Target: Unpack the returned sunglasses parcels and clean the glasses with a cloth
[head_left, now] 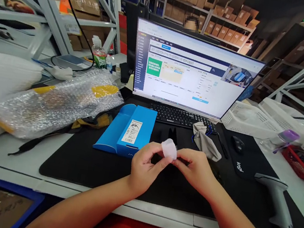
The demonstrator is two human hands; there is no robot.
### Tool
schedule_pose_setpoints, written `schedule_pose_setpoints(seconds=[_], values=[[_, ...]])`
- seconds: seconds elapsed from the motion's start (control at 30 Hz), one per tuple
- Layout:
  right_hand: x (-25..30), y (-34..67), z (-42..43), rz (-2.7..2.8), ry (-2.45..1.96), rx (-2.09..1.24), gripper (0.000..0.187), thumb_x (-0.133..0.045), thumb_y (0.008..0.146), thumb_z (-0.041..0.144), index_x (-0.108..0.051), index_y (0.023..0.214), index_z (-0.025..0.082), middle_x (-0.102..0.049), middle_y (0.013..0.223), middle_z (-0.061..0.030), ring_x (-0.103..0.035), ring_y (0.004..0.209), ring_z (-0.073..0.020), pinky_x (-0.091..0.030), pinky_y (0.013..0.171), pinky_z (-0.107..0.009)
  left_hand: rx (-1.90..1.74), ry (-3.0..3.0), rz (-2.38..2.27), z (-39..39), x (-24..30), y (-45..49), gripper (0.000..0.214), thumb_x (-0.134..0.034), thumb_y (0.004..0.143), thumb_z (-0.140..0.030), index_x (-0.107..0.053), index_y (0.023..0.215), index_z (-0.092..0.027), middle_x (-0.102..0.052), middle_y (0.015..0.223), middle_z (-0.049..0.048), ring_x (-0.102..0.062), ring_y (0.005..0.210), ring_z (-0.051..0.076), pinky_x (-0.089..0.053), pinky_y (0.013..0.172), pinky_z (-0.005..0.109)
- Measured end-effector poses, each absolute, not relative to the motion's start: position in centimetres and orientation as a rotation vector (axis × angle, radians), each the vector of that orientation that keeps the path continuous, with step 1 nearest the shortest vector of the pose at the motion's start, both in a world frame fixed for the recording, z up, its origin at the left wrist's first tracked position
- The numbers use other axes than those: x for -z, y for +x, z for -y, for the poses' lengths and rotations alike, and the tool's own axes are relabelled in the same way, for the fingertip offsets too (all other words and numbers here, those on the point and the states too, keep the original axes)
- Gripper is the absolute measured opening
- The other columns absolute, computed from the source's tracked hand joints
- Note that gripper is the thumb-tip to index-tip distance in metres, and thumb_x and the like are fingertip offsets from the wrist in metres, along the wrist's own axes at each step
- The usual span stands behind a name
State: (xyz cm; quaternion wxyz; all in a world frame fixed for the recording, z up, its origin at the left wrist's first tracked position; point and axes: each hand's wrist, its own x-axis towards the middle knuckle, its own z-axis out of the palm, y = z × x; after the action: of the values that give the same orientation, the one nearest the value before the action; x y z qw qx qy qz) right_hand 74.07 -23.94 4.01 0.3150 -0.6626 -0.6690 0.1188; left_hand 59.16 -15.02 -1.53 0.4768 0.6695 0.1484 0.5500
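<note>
My left hand [146, 166] and my right hand [195, 170] meet above the black desk mat [95, 172]. Between their fingertips is a small, whitish, rounded piece [168, 148], thin like paper or film; its exact kind is unclear. Both hands pinch it, the left at its left side and lower edge, the right at its lower right corner. Left of my left hand lies a blue carton [114, 131] with a white label picturing eyewear. A grey cloth pouch [207, 142] rests beyond my right hand. Something dark and narrow [172, 133], partly hidden, lies just behind the whitish piece.
A monitor [188, 73] and keyboard [175, 115] stand behind the hands. Bubble-wrapped goods [61, 100] and a drink bottle [99, 54] are at the left. To the right are a mouse [237, 144], a barcode scanner [277, 199] and white baskets [251, 120]. Another person's head shows behind the monitor.
</note>
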Motion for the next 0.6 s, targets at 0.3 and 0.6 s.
schedule_pose_setpoints(seconds=[0.3, 0.6], values=[[-5.6, 74.3, 24.5, 1.712, -1.61, -0.025, 0.011, -0.07, 0.09, 0.019, -0.077, 0.099, 0.023, -0.08, 0.094, -0.0013, -0.074, 0.084, -0.0169, -0.055, 0.077, -0.026, -1.38, 2.008, -0.263, 14.1, 1.1, 58.7, 0.019, -0.05, 0.101, -0.019, -0.066, 0.111, -0.021, -0.074, 0.101, 0.0037, -0.069, 0.095, 0.016, -0.052, 0.085, 0.027], [-8.2, 75.5, 27.4, 1.675, -1.458, -0.143, 0.023, -0.061, 0.095, 0.012, -0.072, 0.106, 0.028, -0.068, 0.128, -0.003, -0.065, 0.117, -0.0174, -0.052, 0.1, -0.031, -1.06, 2.292, -0.061, 13.0, 0.4, 59.0, 0.043, -0.036, 0.107, -0.037, -0.061, 0.076, -0.018, -0.064, 0.067, 0.0001, -0.058, 0.06, 0.012, -0.04, 0.059, 0.026]])
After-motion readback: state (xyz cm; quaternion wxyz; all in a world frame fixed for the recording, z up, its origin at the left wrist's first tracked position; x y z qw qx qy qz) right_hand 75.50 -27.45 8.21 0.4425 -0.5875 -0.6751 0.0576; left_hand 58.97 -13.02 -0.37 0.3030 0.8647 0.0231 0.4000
